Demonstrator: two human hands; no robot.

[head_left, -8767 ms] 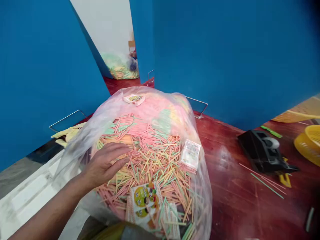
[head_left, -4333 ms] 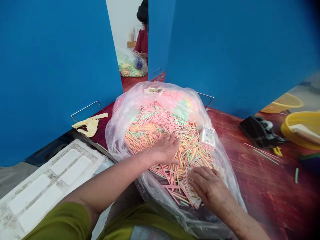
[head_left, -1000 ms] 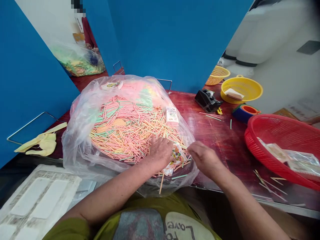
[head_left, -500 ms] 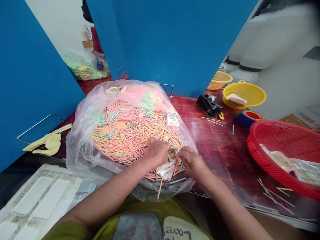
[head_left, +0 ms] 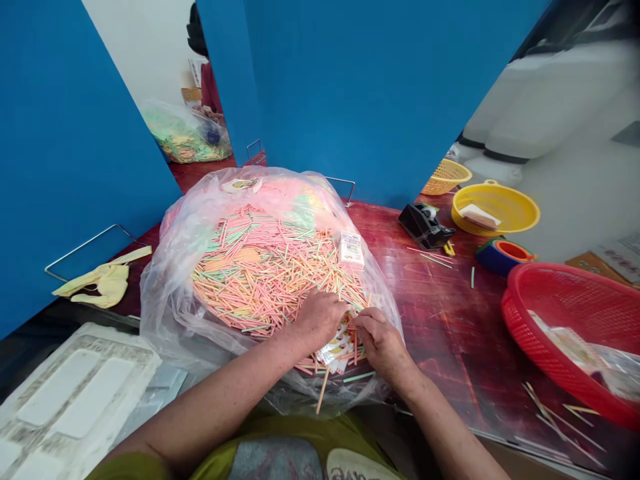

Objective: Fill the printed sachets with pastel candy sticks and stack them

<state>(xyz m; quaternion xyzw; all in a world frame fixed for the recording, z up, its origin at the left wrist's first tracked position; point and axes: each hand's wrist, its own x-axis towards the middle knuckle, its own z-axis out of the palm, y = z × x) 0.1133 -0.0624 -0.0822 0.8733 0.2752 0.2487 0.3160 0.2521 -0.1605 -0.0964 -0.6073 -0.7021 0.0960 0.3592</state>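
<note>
- Your left hand (head_left: 317, 322): back up, fingers curled down into the stick pile, tips hidden, so you can't tell if it's clamped on anything.
- Your right hand (head_left: 381, 345): fingers bunched together and angled in toward the left hand, tips partly hidden, so the grip is unclear here too.
- The hands are close together, almost touching, over the near edge of the pile.
- Printed paper card (head_left: 336, 351): lies right between your hands, mostly covered, tilted and partly buried in the sticks. Its long axis seems to run from under your fingers down-left toward you, but the hidden part makes that uncertain.
- Right hand looks slightly nearer the card's exposed side; left hand sits just over its upper end.
- Pastel sticks (head_left: 270, 280): pink, orange and green, lying every which way inside the clear plastic bag (head_left: 165, 287).
- One loose stick (head_left: 323, 390) pokes out past the pile, toward you.
- Small white packet (head_left: 351, 250): on the pile, well past your hands.
- Off to the right on the red wooden table (head_left: 440, 327): black tape dispenser (head_left: 424, 225), yellow basket (head_left: 495, 210), red mesh basket (head_left: 530, 300).
</note>
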